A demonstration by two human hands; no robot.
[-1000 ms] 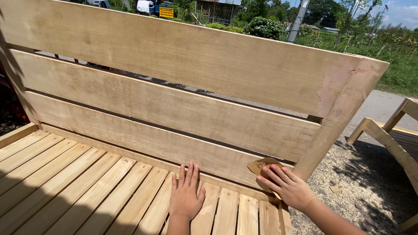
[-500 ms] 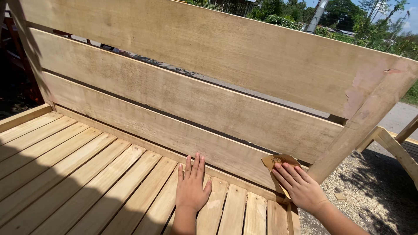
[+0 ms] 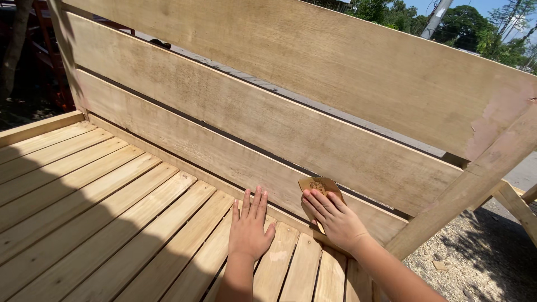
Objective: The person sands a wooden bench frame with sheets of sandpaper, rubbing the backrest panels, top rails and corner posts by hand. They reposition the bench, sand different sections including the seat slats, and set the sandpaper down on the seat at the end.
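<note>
I look down at a large bare-wood bench. My left hand (image 3: 249, 229) lies flat, fingers together, on the slatted seat (image 3: 112, 212) near the back. My right hand (image 3: 334, 218) presses a brown piece of sandpaper (image 3: 318, 186) against the lowest board of the backrest (image 3: 224, 154), close to the right end. Its fingers are spread over the paper, which sticks out above the fingertips. The backrest is made of three wide horizontal boards with narrow gaps between them.
A slanted wooden post (image 3: 475, 184) carries the backrest at the right end. Gravel ground (image 3: 475, 257) lies beyond it, with another wooden frame piece (image 3: 517, 204) at the far right. Trees and a pole (image 3: 436, 17) stand behind. My shadow falls across the seat slats at left.
My right hand and the sandpaper have slid left along the lowest backrest board, away from the right post. My left hand stays flat on the seat. My view has moved closer.
</note>
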